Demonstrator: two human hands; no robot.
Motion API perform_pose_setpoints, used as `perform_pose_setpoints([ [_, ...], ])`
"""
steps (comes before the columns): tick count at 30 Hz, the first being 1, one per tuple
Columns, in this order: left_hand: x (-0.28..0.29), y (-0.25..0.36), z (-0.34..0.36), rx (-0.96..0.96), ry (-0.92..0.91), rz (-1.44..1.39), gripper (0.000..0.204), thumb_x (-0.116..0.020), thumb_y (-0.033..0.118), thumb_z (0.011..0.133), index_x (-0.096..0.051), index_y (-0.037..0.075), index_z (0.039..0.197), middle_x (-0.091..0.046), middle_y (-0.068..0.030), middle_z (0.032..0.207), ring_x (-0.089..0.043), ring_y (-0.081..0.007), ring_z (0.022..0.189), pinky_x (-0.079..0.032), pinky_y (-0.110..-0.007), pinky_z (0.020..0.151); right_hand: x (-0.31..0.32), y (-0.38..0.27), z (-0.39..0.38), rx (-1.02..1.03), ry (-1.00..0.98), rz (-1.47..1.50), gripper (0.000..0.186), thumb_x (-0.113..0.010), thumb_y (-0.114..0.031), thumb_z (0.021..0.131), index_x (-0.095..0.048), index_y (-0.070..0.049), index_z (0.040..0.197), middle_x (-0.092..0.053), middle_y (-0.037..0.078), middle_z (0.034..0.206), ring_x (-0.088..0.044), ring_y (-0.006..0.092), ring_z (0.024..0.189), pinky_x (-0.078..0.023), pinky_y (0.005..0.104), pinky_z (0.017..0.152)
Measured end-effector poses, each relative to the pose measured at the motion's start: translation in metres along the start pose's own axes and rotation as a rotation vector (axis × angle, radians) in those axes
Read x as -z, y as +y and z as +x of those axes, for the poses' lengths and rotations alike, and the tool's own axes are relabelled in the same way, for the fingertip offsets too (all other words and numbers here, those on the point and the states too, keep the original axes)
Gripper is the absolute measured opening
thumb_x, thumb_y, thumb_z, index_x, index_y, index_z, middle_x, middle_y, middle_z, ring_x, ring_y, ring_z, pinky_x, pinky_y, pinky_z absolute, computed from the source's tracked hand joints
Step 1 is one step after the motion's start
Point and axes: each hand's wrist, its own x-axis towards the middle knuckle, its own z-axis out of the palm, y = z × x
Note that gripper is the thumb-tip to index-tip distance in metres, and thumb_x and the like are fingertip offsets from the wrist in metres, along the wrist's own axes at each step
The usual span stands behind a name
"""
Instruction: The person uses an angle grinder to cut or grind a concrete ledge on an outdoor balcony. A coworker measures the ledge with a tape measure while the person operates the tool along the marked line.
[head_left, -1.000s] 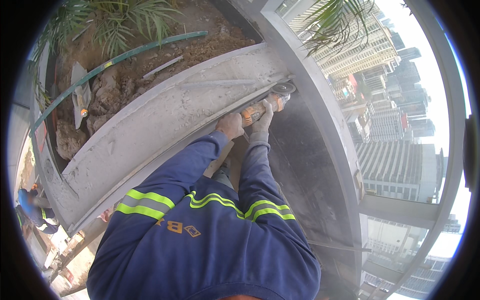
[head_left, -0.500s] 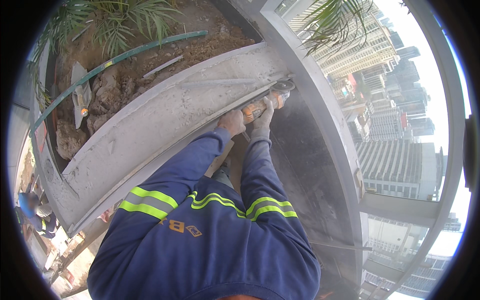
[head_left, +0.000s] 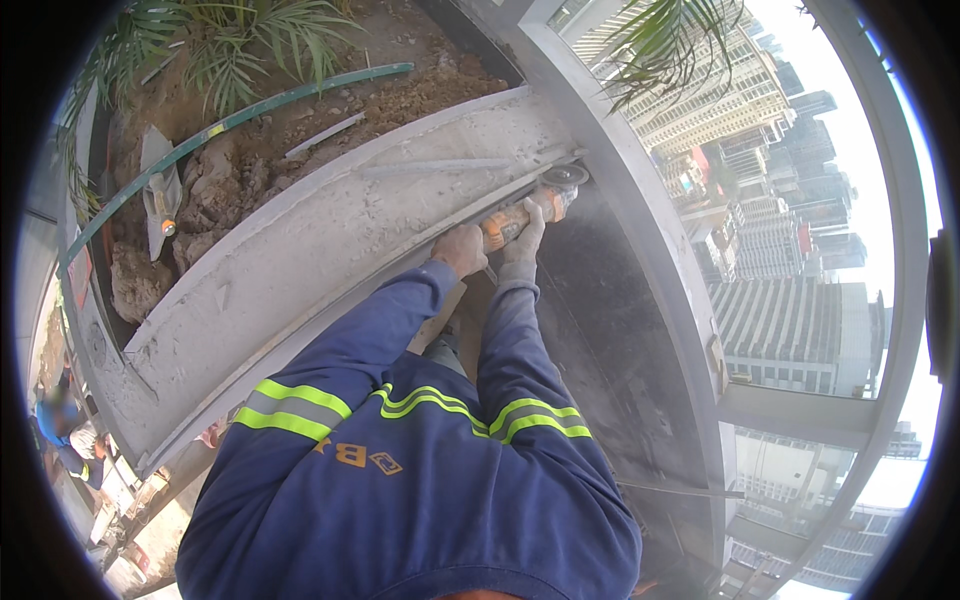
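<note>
With both hands I hold an orange and grey angle grinder (head_left: 508, 220), dusty all over. My left hand (head_left: 460, 248) is wrapped round its rear end. Farther forward, my right hand (head_left: 527, 236) closes on the body near the head. The round disc (head_left: 566, 175) lies at the far end of a long pale edge strip (head_left: 430, 233) along the concrete ledge (head_left: 350, 205). Whether the disc touches the strip, I cannot tell. Haze hangs over the dark surface (head_left: 610, 270) to the right of the grinder.
Beyond the ledge lies a soil bed with palm leaves (head_left: 260, 50), a curved green strip (head_left: 270, 105) and a trowel (head_left: 162, 205). A grey frame (head_left: 660, 220) curves along the right, with high-rises outside. At lower left is another person (head_left: 65, 430).
The grinder and both my hands have shifted very slightly left and nearer, still held the same way. The other person at lower left has changed posture.
</note>
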Motion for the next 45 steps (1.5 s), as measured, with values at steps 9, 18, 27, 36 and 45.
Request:
perform_pose_setpoints([
  [9,-0.004,-0.006,0.0,-0.014,0.013,-0.004,0.031,-0.067,0.011,0.071,-0.071,-0.005,0.097,-0.07,-0.0308,0.1,-0.07,-0.0459,0.097,-0.056,-0.052,0.086,0.006,0.004,0.001,-0.017,-0.005,0.017,0.029,-0.069,-0.019,0.084,-0.057,-0.008,0.107,-0.061,0.007,0.093,-0.065,0.0253,0.08,-0.058,0.0399,0.072],
  [18,-0.007,-0.002,0.014,0.021,-0.046,0.0,0.034,-0.072,0.014,0.075,-0.071,-0.001,0.105,-0.071,-0.0242,0.11,-0.069,-0.0398,0.106,-0.056,-0.048,0.091,-0.01,-0.006,-0.003,-0.002,-0.028,-0.024,0.029,-0.067,-0.021,0.084,-0.059,-0.006,0.107,-0.064,0.009,0.095,-0.067,0.0272,0.083,-0.058,0.0413,0.074],
  [27,0.0,-0.001,0.004,0.021,-0.045,0.002,0.035,-0.068,0.012,0.073,-0.07,-0.007,0.102,-0.07,-0.031,0.105,-0.069,-0.0445,0.102,-0.056,-0.05,0.089,-0.007,-0.003,-0.007,-0.051,-0.018,0.0,0.027,-0.066,-0.021,0.085,-0.06,-0.005,0.106,-0.065,0.01,0.094,-0.068,0.0278,0.082,-0.059,0.0422,0.075],
  [36,-0.002,-0.008,-0.001,-0.03,0.006,0.013,0.032,-0.068,0.012,0.069,-0.071,-0.006,0.096,-0.07,-0.0311,0.098,-0.07,-0.045,0.096,-0.057,-0.051,0.087,-0.003,0.001,-0.008,-0.024,0.024,-0.009,0.024,-0.067,-0.019,0.085,-0.06,-0.006,0.104,-0.064,0.009,0.092,-0.067,0.027,0.08,-0.058,0.0422,0.072],
  [45,0.002,-0.01,-0.008,-0.034,0.007,-0.007,0.03,-0.069,0.012,0.07,-0.072,-0.005,0.095,-0.071,-0.0303,0.098,-0.07,-0.0448,0.095,-0.057,-0.051,0.087,0.002,0.006,-0.008,-0.028,-0.011,0.028,0.025,-0.068,-0.018,0.084,-0.058,-0.007,0.105,-0.063,0.008,0.093,-0.067,0.0267,0.082,-0.059,0.0422,0.075],
])
